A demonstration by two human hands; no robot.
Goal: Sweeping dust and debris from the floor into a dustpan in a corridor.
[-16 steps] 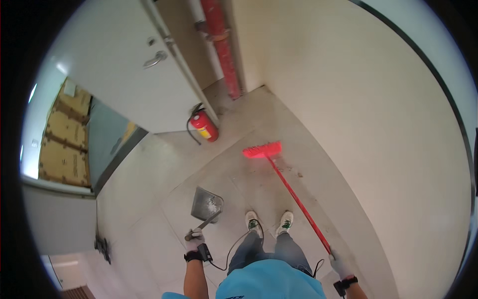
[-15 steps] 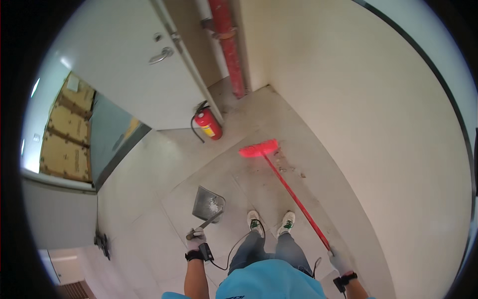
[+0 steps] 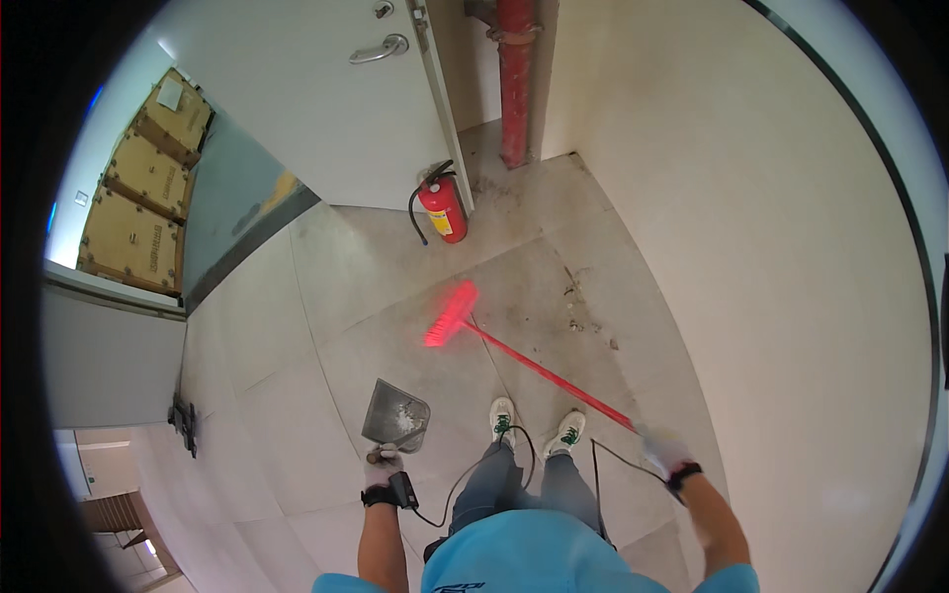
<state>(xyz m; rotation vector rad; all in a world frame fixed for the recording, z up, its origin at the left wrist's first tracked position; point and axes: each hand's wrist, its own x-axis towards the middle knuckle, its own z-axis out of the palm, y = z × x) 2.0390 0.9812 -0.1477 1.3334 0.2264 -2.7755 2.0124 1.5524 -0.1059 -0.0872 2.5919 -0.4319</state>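
My gloved left hand (image 3: 383, 465) is wrapped round the handle of a grey dustpan (image 3: 381, 413), which is at the left in front of my feet. Pale debris lies inside the pan. With my gloved right hand (image 3: 664, 449), slightly blurred, I grip the red stick of a broom (image 3: 554, 379) near its upper end. The stick slants away to the left. Its bright red bristle head (image 3: 452, 313) is up and to the right of the dustpan, apart from it, and smeared by motion.
Dark dirt bits (image 3: 576, 324) lie on the floor toward the right wall (image 3: 771, 247). A red fire extinguisher (image 3: 444, 210) stands at the edge of a white door (image 3: 297, 109), beside a red pipe (image 3: 515, 89). Wooden crates (image 3: 138, 237) stand beyond the doorway. Cables hang from both wrists.
The broom head has swung left and nearer to the dustpan, away from the dirt bits. My right hand has risen slightly. The dustpan has turned a little, and the whole view has shifted.
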